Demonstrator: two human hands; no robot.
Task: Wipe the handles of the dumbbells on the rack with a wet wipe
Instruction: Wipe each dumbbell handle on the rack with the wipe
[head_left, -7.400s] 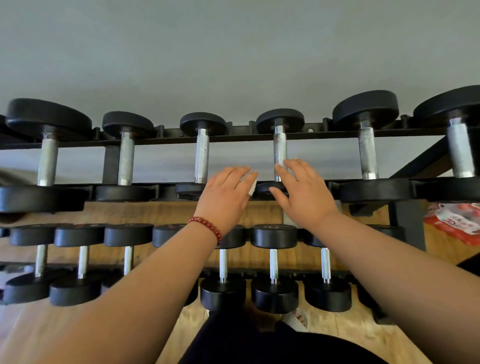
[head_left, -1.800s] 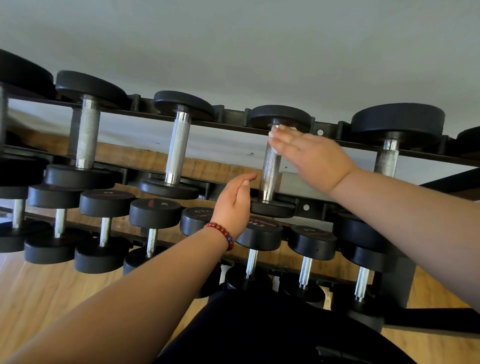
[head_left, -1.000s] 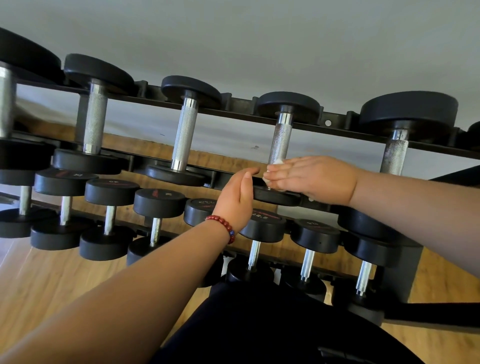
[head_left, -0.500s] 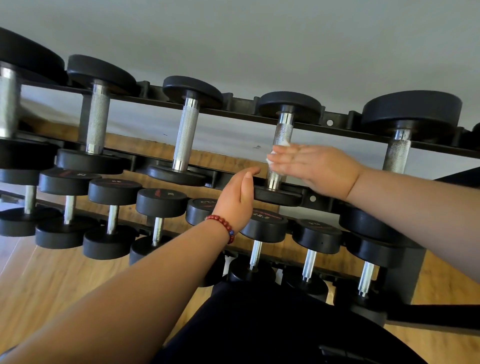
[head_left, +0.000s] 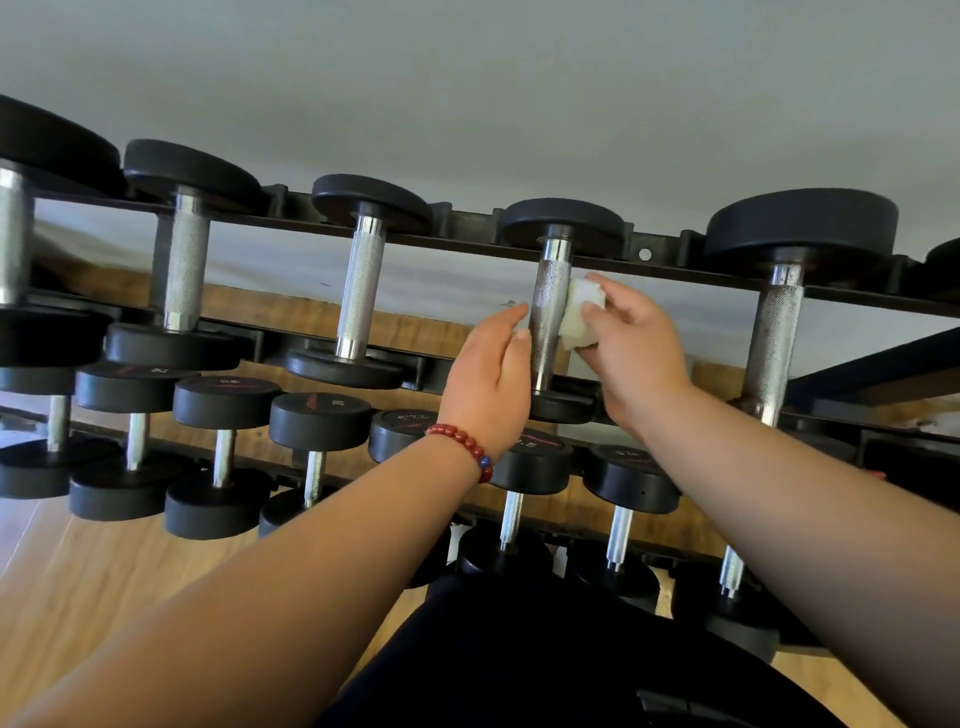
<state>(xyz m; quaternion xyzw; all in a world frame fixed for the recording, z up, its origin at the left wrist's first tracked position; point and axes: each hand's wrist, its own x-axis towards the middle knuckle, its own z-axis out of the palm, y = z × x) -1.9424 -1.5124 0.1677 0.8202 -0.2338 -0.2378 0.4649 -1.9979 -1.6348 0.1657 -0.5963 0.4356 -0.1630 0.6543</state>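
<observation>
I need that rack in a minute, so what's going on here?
A person is cleaning the dumbbells on the rack. Their right hand pinches a white wet wipe against the right side of one top-row dumbbell handle. The left hand, fingers straight, lies along that handle's left side; whether it touches is unclear. The neighbouring dumbbells sit in their cradles with no hand on them.

On the top shelf of the rack (head_left: 467, 239), one dumbbell handle (head_left: 549, 322) sits between my hands. My left hand (head_left: 491, 374) is just left of it. My right hand (head_left: 634, 343) is on its right, with the wet wipe (head_left: 579, 319) between that hand and the handle. More dumbbells (head_left: 320, 421) lie on the shelf below.
</observation>
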